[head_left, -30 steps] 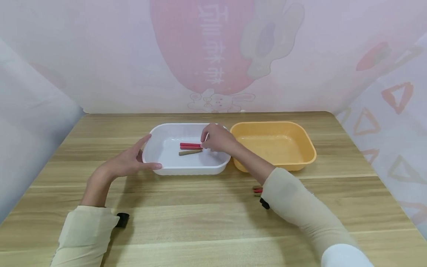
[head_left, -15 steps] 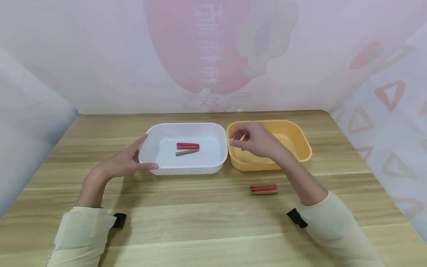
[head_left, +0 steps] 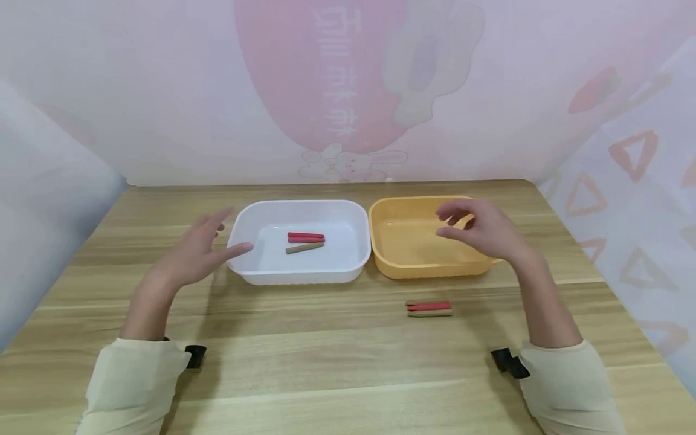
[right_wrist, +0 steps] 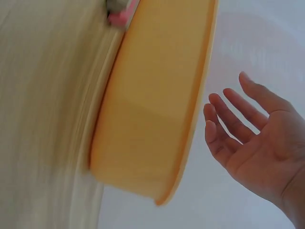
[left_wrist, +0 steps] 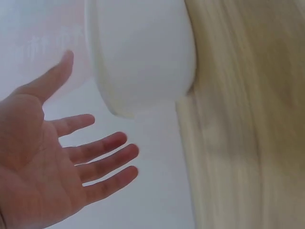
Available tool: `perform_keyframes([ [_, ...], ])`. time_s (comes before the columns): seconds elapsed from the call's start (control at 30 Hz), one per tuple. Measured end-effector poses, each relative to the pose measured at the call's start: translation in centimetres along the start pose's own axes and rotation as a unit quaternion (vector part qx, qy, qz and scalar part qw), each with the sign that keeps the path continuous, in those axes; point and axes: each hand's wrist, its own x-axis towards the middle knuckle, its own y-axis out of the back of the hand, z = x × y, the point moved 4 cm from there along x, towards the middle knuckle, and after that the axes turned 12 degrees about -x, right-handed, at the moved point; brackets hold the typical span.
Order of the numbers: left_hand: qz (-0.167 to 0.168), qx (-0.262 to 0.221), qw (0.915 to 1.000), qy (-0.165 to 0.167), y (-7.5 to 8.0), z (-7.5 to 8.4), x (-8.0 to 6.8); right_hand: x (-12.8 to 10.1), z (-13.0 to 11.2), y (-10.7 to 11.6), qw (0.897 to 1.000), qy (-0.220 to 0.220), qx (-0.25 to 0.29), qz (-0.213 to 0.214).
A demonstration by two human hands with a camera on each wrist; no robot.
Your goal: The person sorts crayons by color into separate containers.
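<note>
Two red crayon-like sticks [head_left: 306, 238] and a brown crayon-like stick [head_left: 304, 248] lie in the white plastic basin [head_left: 299, 278]. At that basin's left end, my left hand [head_left: 190, 254] has its fingers spread; the left wrist view shows the palm with nothing in it, apart from the basin wall [left_wrist: 143, 52]. Over the right part of the yellow basin [head_left: 429, 271] hovers my right hand [head_left: 486, 229], fingers relaxed and bent a little. Its palm holds nothing in the right wrist view. In front of the yellow basin lies a small group of red and brown sticks [head_left: 429, 309].
Both basins stand side by side on a wooden table [head_left: 304, 362], their near ends touching or almost so. Behind the table rises a pale wall [head_left: 179, 121] with printed figures. A black strap piece [head_left: 510, 363] sits by the right sleeve cuff.
My right hand has left the sticks in the white basin and moved right, over the yellow basin, its fingers loosening. My left hand has let go of the white basin's rim.
</note>
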Motion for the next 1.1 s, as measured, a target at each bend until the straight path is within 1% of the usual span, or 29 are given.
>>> perform_keyframes([
  [0.03,0.007,0.013,0.9999,0.003,0.0,0.4,0.0,-0.3,0.7,0.3,1.000,-0.006,0.005,-0.001],
  [0.1,0.024,0.029,0.9993,-0.007,-0.2,1.5,-0.1,-1.0,2.0,0.8,1.000,-0.024,0.012,-0.002],
  [0.2,0.047,0.048,0.9970,-0.040,-0.8,3.3,-0.2,-1.9,3.7,1.3,0.999,-0.045,0.023,-0.001],
  [0.27,0.059,0.061,0.9937,-0.073,-1.3,4.5,-0.3,-2.3,4.6,1.3,0.998,-0.055,0.027,-0.003],
  [0.4,0.072,0.085,0.9829,-0.147,-3.0,6.9,-0.4,-2.6,5.9,1.3,0.997,-0.068,0.027,-0.009],
  [0.47,0.076,0.086,0.9772,-0.178,-3.9,7.9,-0.4,-2.7,6.4,1.2,0.997,-0.074,0.031,-0.015],
  [0.53,0.074,0.080,0.9733,-0.202,-4.8,8.9,-0.4,-2.9,6.9,1.2,0.996,-0.083,0.035,-0.023],
  [0.6,0.064,0.068,0.9722,-0.215,-5.7,9.7,-0.3,-3.2,7.3,1.3,0.994,-0.094,0.043,-0.033],
  [0.67,0.046,0.056,0.9724,-0.222,-6.6,10.4,-0.3,-3.5,7.7,1.3,0.992,-0.104,0.052,-0.045],
  [0.77,0.013,0.045,0.9734,-0.224,-8.1,11.1,-0.1,-4.0,8.3,1.2,0.989,-0.116,0.066,-0.062],
  [0.87,-0.022,0.047,0.9711,-0.233,-9.9,12.0,0.2,-4.3,8.8,1.1,0.986,-0.123,0.082,-0.080],
  [0.97,-0.060,0.059,0.9649,-0.249,-11.7,12.9,0.5,-4.5,9.1,0.8,0.983,-0.124,0.102,-0.094],
  [1.1,-0.113,0.078,0.9561,-0.259,-14.0,14.3,0.9,-4.8,9.3,0.6,0.977,-0.136,0.114,-0.115],
])
